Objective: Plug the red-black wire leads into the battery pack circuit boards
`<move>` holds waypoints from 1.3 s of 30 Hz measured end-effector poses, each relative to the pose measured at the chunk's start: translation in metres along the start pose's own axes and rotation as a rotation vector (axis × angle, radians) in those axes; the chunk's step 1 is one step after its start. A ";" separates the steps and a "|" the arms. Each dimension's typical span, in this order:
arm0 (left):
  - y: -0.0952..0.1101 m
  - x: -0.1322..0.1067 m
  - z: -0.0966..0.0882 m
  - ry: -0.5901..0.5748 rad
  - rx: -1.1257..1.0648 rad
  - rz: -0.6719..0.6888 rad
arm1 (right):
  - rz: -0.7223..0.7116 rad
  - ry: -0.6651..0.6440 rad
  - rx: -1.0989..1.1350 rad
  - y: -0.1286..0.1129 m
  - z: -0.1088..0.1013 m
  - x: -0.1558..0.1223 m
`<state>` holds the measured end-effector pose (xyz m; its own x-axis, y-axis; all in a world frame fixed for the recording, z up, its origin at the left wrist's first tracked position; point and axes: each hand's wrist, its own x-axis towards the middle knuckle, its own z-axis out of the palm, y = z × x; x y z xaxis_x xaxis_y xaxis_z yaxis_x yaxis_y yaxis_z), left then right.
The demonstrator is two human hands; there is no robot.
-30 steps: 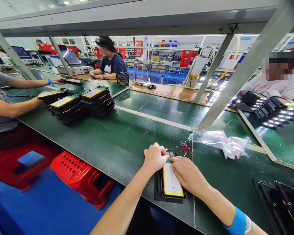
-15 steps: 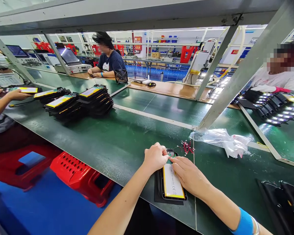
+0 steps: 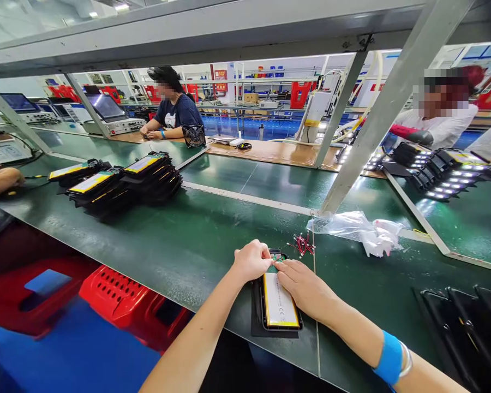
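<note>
My left hand [image 3: 252, 261] pinches at a small circuit board [image 3: 275, 255], whose surface is mostly hidden by my fingers. My right hand [image 3: 303, 289] lies just below it, with its fingertips at the board's edge and on the top end of a flat battery pack [image 3: 279, 300]. The pack has a white label and yellow edges and sits in a black frame on a black mat [image 3: 257, 322]. A small bunch of red wires [image 3: 303, 245] lies just right of the board.
Several stacks of black units with yellow-edged tops [image 3: 125, 183] stand on the green workbench [image 3: 213, 229] to my left. A plastic bag [image 3: 354, 234] lies to my right, with black trays [image 3: 460, 333] nearby. Steel shelf uprights [image 3: 364, 131] rise ahead, and co-workers [image 3: 174, 109] sit beyond.
My hands stay at the board while the whole view shifts slightly left. The co-worker's hand at far left has drawn back towards the frame edge, and the unit it held is gone from view.
</note>
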<state>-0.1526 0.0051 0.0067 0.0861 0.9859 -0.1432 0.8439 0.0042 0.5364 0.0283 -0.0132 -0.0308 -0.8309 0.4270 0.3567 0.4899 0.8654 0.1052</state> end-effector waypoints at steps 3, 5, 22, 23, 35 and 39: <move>0.002 0.001 -0.003 -0.024 0.001 -0.002 | 0.004 0.012 0.017 0.001 0.002 -0.001; 0.004 0.003 -0.005 -0.045 0.000 0.002 | 0.004 0.018 0.029 0.001 0.002 -0.002; 0.009 0.008 -0.009 -0.027 -0.154 -0.010 | -0.042 -0.007 0.044 0.001 -0.008 0.003; 0.006 0.003 -0.012 -0.001 -0.191 -0.011 | -0.002 0.010 0.080 0.001 -0.011 -0.001; -0.019 -0.063 0.018 0.067 -0.750 -0.330 | 0.899 -0.075 0.592 -0.022 -0.005 -0.025; -0.012 -0.053 0.024 0.035 -0.866 -0.301 | 0.906 -0.004 0.699 -0.023 0.000 -0.026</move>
<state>-0.1549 -0.0515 -0.0121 -0.1014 0.9274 -0.3600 0.1350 0.3714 0.9186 0.0386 -0.0441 -0.0420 -0.2487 0.9679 0.0352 0.6559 0.1951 -0.7292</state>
